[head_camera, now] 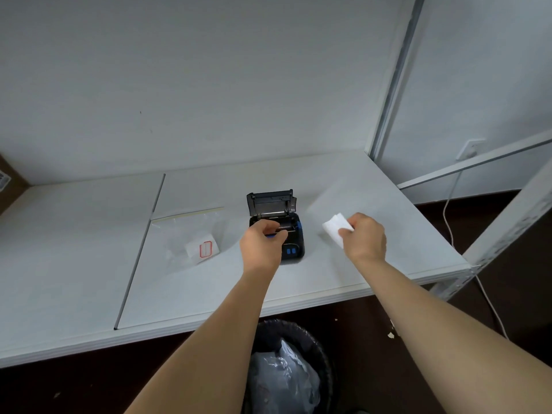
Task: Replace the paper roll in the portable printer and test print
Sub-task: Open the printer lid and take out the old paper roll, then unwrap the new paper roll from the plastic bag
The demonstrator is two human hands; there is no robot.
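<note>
A small black portable printer [294, 249] with blue buttons stands on the white shelf [373, 264], its lid [270, 204] raised upright. My left hand [263, 243] reaches into the open paper bay, fingers pinched together at its left side; what they pinch is hidden. To the right of the printer, my right hand [366, 239] holds a strip of white paper [336, 227] just above the shelf. A clear zip bag [185, 234] with a white roll of red-bordered labels [203, 249] lies to the left of the printer.
A black waste bin [286, 369] lined with a plastic bag stands on the floor below the shelf's front edge. A white metal rack post [394, 85] rises at the back right. A white cable [448, 216] hangs to the right. A cardboard box corner [9, 180] shows at far left.
</note>
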